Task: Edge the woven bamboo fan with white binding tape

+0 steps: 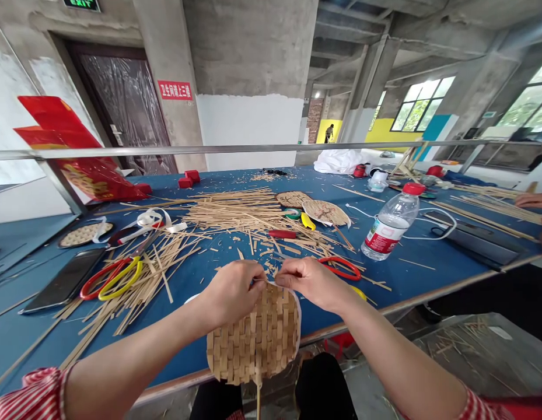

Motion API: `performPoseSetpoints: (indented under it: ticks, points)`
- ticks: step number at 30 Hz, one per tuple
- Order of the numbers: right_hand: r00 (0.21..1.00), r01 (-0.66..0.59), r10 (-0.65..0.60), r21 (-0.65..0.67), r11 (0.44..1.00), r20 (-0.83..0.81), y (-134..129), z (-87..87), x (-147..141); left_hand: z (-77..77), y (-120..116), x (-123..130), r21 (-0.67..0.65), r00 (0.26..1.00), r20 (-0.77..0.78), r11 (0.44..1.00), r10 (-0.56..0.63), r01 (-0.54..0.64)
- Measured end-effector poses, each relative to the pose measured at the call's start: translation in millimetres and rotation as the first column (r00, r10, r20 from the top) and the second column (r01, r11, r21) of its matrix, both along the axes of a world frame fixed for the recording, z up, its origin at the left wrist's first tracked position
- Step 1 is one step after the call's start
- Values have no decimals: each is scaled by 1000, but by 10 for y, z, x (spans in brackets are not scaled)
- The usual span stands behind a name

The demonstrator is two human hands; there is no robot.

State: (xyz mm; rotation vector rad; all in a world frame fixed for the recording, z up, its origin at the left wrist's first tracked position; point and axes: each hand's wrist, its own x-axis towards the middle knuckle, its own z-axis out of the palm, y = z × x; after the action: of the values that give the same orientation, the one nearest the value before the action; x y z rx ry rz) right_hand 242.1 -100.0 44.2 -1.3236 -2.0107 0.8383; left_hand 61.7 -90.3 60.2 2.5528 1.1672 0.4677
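Observation:
A woven bamboo fan [253, 344] is held at the table's front edge, its stick handle [259, 396] pointing down above my lap. White edging strip [298, 321] runs along the fan's right side, and a white end sticks out left of it. My left hand [235, 291] is closed, thumb and fingers pinching the strip at the fan's top rim. Just right of it, my right hand [312, 281] also pinches the strip on that rim. The fingertips hide the exact grip. Red-handled scissors [343, 268] lie beyond my right hand.
Bamboo strips [231, 209] are heaped mid-table. Red-and-yellow scissors [111, 280] and a phone [65, 280] lie left. A water bottle [391, 221] stands right. Finished-looking fans [325, 212] and a white tape roll [150, 218] lie farther back. Another person's hand [533, 200] shows at far right.

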Motion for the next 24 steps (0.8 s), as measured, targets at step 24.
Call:
performPoseSetpoints:
  ticks: [24]
  points:
    - [992, -68, 70, -25, 997, 101, -59, -200, -210, -294, -78, -113, -25, 999, -46, 1000, 10, -12]
